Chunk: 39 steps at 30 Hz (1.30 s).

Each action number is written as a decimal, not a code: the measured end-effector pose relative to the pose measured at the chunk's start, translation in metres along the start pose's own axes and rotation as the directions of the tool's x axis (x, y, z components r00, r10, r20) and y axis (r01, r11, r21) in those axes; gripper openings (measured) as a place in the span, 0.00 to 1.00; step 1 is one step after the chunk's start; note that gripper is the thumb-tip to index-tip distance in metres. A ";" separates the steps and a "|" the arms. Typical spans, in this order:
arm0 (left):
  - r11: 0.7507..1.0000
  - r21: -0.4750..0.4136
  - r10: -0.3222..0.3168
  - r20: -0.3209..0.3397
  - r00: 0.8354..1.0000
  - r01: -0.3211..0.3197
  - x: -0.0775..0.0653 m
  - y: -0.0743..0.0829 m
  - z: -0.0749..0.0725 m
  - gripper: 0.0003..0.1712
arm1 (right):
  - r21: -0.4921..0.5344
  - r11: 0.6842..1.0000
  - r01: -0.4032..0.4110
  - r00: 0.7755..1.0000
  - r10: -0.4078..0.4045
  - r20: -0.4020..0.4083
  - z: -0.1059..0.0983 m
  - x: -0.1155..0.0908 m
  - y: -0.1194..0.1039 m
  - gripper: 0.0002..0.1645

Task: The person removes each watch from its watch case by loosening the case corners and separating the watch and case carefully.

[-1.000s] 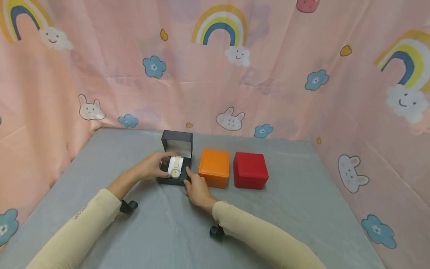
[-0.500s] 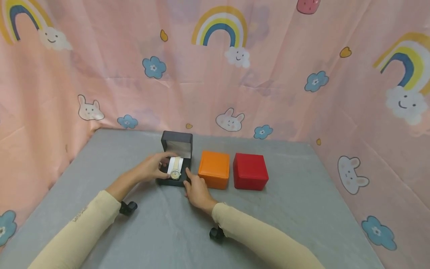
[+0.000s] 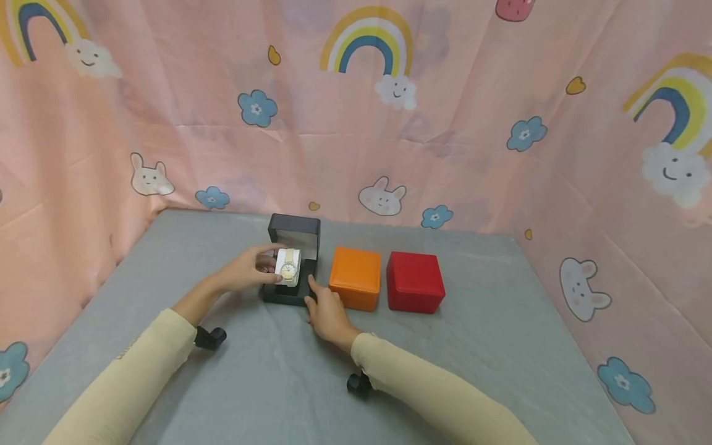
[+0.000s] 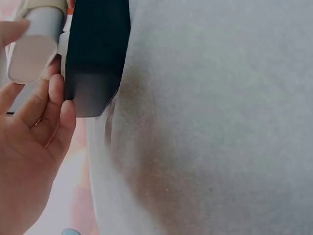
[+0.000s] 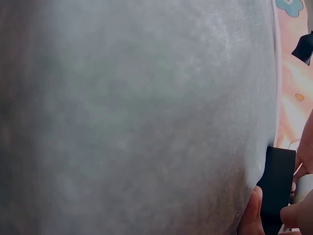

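Note:
A wristwatch (image 3: 288, 270) with a pale strap and gold-toned face is wrapped round a white cushion (image 3: 280, 260). My left hand (image 3: 248, 269) pinches this cushion by its left side, holding it over the base of a black watch box (image 3: 295, 226) with its lid raised. The cushion's bare rounded end (image 4: 33, 59) shows in the left wrist view, between thumb and fingers. At the box's front right corner my right hand (image 3: 330, 316) grips the wall. In the right wrist view its thumb (image 5: 292, 215) lies over the rim, its other fingers (image 5: 252, 211) against the outer side.
An orange box (image 3: 355, 278) stands shut just right of the black one, with a red box (image 3: 415, 282) beyond it. All are on a grey cloth-covered table (image 3: 267, 383), backed by a pink patterned curtain (image 3: 311, 161). A black wrist camera (image 3: 210, 338) hangs below the left sleeve.
My left hand has lifted the cushion and watch up out of the black box's base, slightly left and away from me. My right hand has stayed at the box corner.

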<state>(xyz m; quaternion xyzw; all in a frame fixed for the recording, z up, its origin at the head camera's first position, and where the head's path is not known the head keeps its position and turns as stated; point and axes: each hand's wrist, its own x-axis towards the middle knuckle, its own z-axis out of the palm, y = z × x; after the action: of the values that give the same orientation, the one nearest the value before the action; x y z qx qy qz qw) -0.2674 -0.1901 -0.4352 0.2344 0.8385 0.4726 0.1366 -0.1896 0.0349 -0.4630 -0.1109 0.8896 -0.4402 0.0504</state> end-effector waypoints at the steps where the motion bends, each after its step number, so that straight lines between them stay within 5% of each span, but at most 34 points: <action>1: 1.000 -0.009 -0.004 -0.002 1.000 0.004 0.000 -0.001 -0.001 0.43 | -0.002 1.000 0.001 1.000 -0.001 0.000 0.000 0.000 0.000 0.34; 13: 0.997 -0.060 -0.039 -0.023 0.999 0.038 -0.010 -0.002 -0.002 0.42 | 0.004 1.000 -0.018 1.000 0.018 0.018 0.002 -0.008 0.005 0.33; 31: 0.997 -0.081 -0.006 -0.051 0.999 0.001 -0.029 0.005 -0.008 0.41 | 0.025 1.000 0.004 1.000 -0.003 -0.021 0.001 -0.007 0.000 0.33; 39: 0.995 -0.101 -0.010 -0.072 0.997 0.003 -0.036 0.009 -0.008 0.42 | -0.008 0.998 0.065 0.998 -0.065 0.010 0.000 -0.011 0.001 0.35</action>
<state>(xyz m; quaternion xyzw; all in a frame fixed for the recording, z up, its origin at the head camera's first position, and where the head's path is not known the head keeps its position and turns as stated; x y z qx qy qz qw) -0.2379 -0.2107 -0.4237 0.2072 0.8187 0.5221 0.1191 -0.1792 0.0385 -0.4637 -0.1421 0.8871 -0.4373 0.0396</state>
